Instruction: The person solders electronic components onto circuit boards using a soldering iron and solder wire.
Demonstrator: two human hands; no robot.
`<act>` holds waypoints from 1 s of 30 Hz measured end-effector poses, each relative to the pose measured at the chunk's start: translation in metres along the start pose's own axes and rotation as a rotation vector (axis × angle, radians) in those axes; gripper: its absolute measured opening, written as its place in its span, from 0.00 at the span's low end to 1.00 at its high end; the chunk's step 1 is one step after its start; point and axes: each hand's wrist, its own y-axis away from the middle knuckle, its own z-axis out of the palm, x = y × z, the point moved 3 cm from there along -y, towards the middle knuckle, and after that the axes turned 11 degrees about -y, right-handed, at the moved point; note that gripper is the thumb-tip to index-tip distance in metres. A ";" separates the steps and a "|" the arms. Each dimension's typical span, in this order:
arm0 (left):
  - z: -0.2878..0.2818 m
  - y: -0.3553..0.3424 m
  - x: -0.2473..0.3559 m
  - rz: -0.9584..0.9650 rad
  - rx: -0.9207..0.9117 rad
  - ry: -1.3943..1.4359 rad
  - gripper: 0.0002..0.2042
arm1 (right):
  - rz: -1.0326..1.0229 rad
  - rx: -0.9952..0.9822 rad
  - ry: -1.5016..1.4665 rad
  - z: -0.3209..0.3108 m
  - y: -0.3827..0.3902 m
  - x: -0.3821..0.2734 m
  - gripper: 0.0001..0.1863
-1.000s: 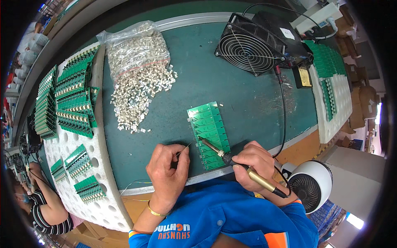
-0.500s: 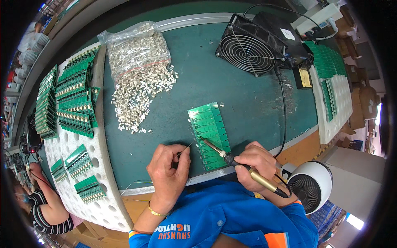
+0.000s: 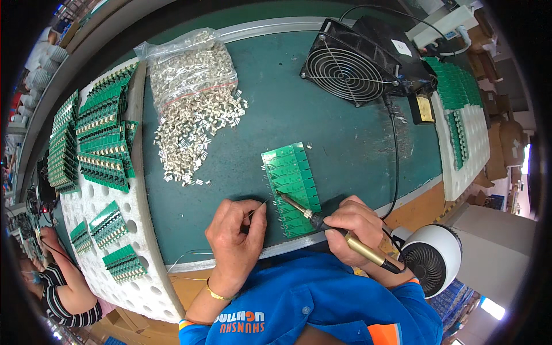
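Observation:
A green circuit board panel [image 3: 294,172] lies on the dark green work mat, with pins sticking out along its left edge. My right hand [image 3: 357,229] is closed round a soldering iron [image 3: 362,248] with a black and gold handle. The iron's tip rests at the board's left side, about halfway along. Just left of the board, my left hand [image 3: 236,231] pinches a thin solder wire [image 3: 263,206], its end pointing toward the iron's tip. The wire trails out behind this hand toward the mat's front edge.
White connectors [image 3: 187,135] spill from a clear plastic bag [image 3: 192,66] at the far left. White foam [image 3: 95,198] bears several finished-looking boards. A black fan [image 3: 345,69] stands at the back right; the iron's cord [image 3: 395,161] runs forward from there. A white fan [image 3: 431,259] sits at right.
The iron's tip has shifted very slightly left and up on the board. My left hand has edged a little to the right with the solder wire. The board stays put.

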 end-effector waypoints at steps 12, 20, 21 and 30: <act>0.004 -0.001 0.000 -0.028 -0.003 0.060 0.05 | -0.006 0.010 0.000 0.001 -0.002 0.000 0.10; -0.001 0.000 -0.002 -0.033 -0.037 0.029 0.05 | -0.013 0.006 0.006 0.000 -0.001 -0.002 0.11; -0.001 0.000 -0.002 -0.038 -0.040 0.023 0.05 | -0.012 0.003 0.004 0.000 0.000 -0.002 0.11; -0.002 0.000 -0.002 -0.036 -0.029 0.033 0.05 | -0.038 -0.019 0.014 -0.003 0.003 -0.004 0.10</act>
